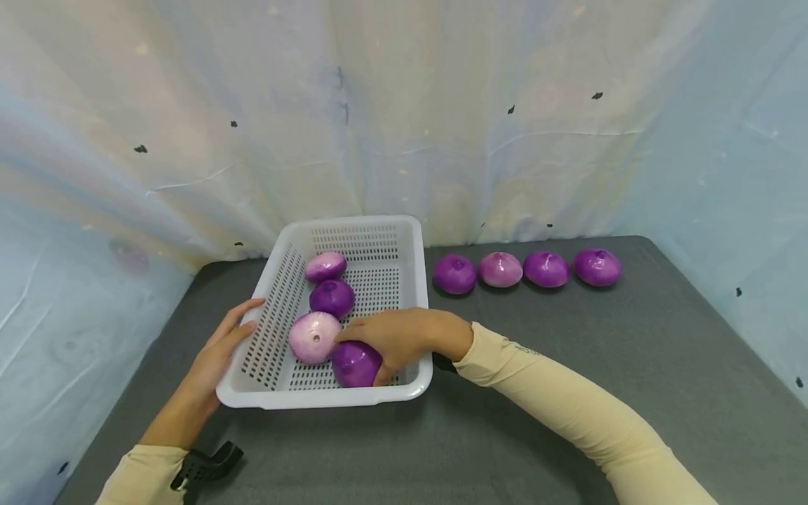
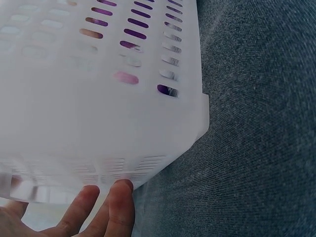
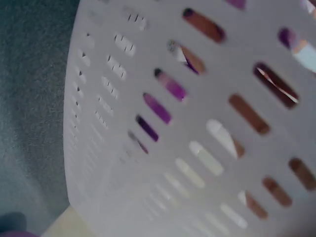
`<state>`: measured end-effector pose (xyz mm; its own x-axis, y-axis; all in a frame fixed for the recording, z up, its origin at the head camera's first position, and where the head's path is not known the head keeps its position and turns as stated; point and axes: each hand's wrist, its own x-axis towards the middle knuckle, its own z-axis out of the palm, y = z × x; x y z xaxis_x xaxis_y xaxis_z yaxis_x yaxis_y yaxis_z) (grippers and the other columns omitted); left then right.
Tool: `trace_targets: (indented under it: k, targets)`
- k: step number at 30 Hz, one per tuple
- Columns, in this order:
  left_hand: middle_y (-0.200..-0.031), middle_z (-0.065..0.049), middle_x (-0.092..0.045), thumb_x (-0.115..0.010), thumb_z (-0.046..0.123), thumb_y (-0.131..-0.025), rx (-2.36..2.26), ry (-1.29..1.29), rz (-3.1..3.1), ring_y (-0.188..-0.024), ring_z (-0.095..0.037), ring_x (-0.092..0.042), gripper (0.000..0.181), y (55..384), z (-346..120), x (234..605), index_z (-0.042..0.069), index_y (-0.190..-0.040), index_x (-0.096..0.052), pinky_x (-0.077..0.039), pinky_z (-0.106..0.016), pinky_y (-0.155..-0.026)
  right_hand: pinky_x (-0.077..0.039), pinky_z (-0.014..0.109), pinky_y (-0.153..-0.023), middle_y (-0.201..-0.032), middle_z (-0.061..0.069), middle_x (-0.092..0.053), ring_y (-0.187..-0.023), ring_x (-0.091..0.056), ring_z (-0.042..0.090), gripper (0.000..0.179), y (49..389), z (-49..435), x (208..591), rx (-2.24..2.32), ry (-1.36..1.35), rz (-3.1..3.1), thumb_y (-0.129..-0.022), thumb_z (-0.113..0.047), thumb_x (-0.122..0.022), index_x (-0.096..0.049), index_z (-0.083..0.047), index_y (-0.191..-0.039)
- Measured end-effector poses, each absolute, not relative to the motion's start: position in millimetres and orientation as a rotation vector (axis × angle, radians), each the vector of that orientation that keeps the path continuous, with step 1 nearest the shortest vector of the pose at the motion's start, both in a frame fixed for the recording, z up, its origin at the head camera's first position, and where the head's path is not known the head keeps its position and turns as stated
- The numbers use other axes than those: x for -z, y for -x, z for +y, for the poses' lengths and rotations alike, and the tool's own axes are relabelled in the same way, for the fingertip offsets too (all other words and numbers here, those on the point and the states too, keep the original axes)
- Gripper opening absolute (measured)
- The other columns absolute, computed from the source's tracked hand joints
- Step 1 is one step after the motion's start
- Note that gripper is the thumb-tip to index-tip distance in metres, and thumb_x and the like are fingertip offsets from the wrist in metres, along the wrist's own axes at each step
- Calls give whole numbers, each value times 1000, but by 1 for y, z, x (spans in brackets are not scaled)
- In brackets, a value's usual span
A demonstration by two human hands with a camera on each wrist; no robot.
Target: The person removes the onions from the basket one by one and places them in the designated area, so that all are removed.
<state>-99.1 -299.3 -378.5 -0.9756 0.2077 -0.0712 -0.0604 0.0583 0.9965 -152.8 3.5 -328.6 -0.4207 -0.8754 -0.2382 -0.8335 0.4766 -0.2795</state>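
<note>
R hand (image 1: 394,335) grips glossy dark-purple round onion (image 1: 352,365) low in white perforated plastic basket (image 1: 418,266), L hand (image 1: 217,359) unclenched, touching its left side; onion's prob firm, lightish, slick, so best held round widest part w/ spread fingers

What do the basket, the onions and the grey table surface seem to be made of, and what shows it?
White slotted basket: probably moulded plastic, semi-glossy; smooth sheen and evenly repeated slots.
Purple onions: glossy, with sharp highlights; whether natural skin or artificial coating, cannot tell.
Grey table surface: apparently fabric, matte; the left wrist view shows woven grain.
</note>
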Motion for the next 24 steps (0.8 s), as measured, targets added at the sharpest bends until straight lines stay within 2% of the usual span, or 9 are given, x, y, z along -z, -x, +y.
trace_targets:
  k: [5, 9, 14, 19, 24]
  targets:
    - [-147, -6, -33, -36, 37, -109, -2024, -155, 2132, -105, -7, -66, 48, 100, -299, 378, 34, -154, -22, -59, -44, -74, -41, 31, -111, -151, -4, -44, -131, -50, 12, 91, 149, 18, 313, 307, 1387, 2450, -79, -43, -83, -35, -22, -153]
    - [-142, 1, -36, -37, 37, -108, -2027, -140, 2137, -103, -7, -66, 46, 101, -300, 377, 35, -153, -24, -59, -43, -74, -43, 29, -109, -150, -6, -45, -130, -50, 9, 88, 142, 37, 294, 446, 1429, 2524, -80, -45, -82, -36, -21, -152]
    - [-146, -4, -32, -37, 38, -108, -2008, -123, 2152, -101, -7, -67, 47, 100, -300, 376, 35, -153, -23, -60, -45, -73, -46, 28, -105, -151, -8, -44, -133, -46, 5, 87, 127, 66, 276, 593, 1439, 2645, -81, -50, -80, -37, -22, -151]
    - [-149, -11, -28, -37, 39, -108, -2000, -110, 2159, -101, -8, -67, 48, 100, -299, 377, 34, -154, -23, -60, -46, -73, -45, 31, -106, -149, -12, -46, -133, -46, 4, 89, 114, 99, 273, 640, 1413, 2675, -78, -55, -80, -39, -25, -151]
    - [-140, 1, -37, -38, 38, -108, -2011, -114, 2159, -101, -7, -67, 46, 101, -300, 377, 35, -152, -26, -60, -44, -73, -42, 34, -110, -149, -15, -46, -135, -46, 4, 91, 112, 122, 276, 633, 1384, 2622, -76, -59, -79, -39, -27, -151]
